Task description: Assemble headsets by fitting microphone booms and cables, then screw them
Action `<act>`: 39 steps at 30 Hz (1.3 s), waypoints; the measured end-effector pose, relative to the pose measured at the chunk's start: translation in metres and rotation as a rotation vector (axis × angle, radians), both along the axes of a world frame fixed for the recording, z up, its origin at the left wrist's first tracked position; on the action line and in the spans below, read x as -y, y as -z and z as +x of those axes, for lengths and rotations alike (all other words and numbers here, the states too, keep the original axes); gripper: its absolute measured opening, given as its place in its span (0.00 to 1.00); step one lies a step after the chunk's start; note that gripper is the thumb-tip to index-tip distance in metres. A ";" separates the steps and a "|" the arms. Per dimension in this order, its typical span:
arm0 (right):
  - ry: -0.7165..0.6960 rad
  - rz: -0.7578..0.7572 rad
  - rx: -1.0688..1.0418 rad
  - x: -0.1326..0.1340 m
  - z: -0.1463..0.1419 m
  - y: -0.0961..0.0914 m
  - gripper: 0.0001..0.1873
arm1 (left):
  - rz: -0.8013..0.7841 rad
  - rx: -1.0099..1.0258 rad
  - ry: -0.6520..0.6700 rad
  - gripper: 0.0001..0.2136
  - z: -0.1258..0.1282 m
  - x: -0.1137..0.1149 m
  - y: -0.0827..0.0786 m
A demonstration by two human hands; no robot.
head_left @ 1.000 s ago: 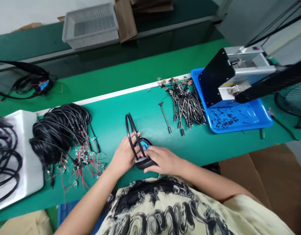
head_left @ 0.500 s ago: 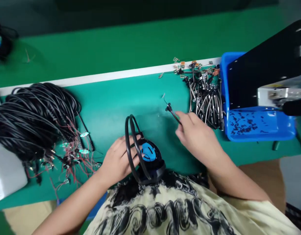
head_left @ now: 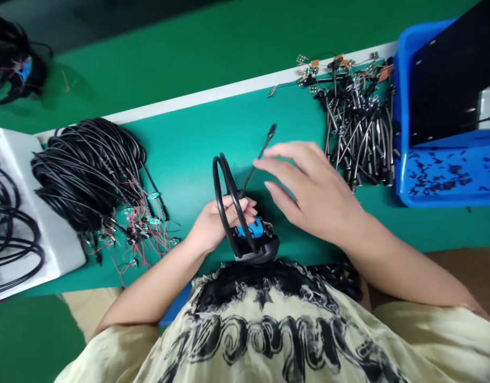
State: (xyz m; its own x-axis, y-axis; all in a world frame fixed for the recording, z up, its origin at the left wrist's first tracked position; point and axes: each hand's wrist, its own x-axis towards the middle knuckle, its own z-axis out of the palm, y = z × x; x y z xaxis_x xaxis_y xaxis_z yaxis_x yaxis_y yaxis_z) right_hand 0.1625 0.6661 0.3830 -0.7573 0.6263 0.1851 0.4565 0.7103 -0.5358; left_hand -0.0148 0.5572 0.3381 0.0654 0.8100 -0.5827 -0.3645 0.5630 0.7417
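A black headset with a twin-bar headband and a blue disc in its earcup rests at the front edge, against my shirt. My left hand reaches around the headband, its fingertips closed on the lower end of a thin microphone boom above the earcup. The boom slants up and right to a dark tip. My right hand is spread beside it, fingertips close to its stem; whether they touch cannot be told.
A bundle of black cables with red wires and small green boards lies left, beside a white foam tray. On the right are several microphone booms and a blue bin with black scraps under a black panel.
The boom has passed from my right hand to my left at the headset, and its tip now points up and right. My right fingers have opened. The view has shifted.
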 end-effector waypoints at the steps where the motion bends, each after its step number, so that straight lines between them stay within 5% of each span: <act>1: -0.004 -0.135 -0.008 0.007 0.006 0.005 0.15 | -0.021 0.030 -0.029 0.19 0.000 -0.001 0.001; 5: -0.030 -0.600 0.002 0.035 0.026 0.029 0.17 | -0.052 0.111 -0.077 0.18 0.003 -0.009 0.001; 10: 0.215 -0.860 -0.167 0.052 0.029 0.054 0.08 | -0.097 0.127 -0.047 0.22 0.004 -0.017 -0.002; 12: 0.280 -1.008 -0.294 0.053 0.029 0.056 0.12 | -0.049 -0.034 0.041 0.22 0.001 -0.018 -0.003; 16: 0.276 -1.211 -0.454 0.048 0.031 0.050 0.14 | 0.327 -0.786 0.196 0.15 -0.003 -0.016 -0.006; 18: 0.248 -1.185 -0.436 0.044 0.030 0.045 0.12 | 0.547 -1.005 0.243 0.10 -0.001 -0.016 -0.007; 21: 0.241 -1.006 -0.368 0.040 0.028 0.038 0.08 | 0.683 -0.943 0.302 0.13 0.005 -0.018 -0.008; 27: 0.202 -0.548 -0.210 0.041 0.029 0.030 0.10 | 0.318 -0.179 0.533 0.21 0.009 -0.027 -0.009; 32: 0.016 -0.135 -0.184 0.043 0.035 0.029 0.09 | 0.414 -0.448 0.455 0.05 0.005 -0.028 -0.016; 39: 0.066 -0.178 -0.104 0.051 0.032 0.036 0.09 | 0.585 -0.588 0.424 0.09 0.003 -0.004 -0.013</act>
State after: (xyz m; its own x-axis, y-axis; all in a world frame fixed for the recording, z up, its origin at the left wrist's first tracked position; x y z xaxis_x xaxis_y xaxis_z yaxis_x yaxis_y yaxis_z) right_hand 0.1941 0.6155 0.3472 -0.6961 0.7038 0.1419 0.4347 0.5704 -0.6969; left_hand -0.0122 0.5611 0.3513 0.2470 0.9612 -0.1228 0.3107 0.0414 0.9496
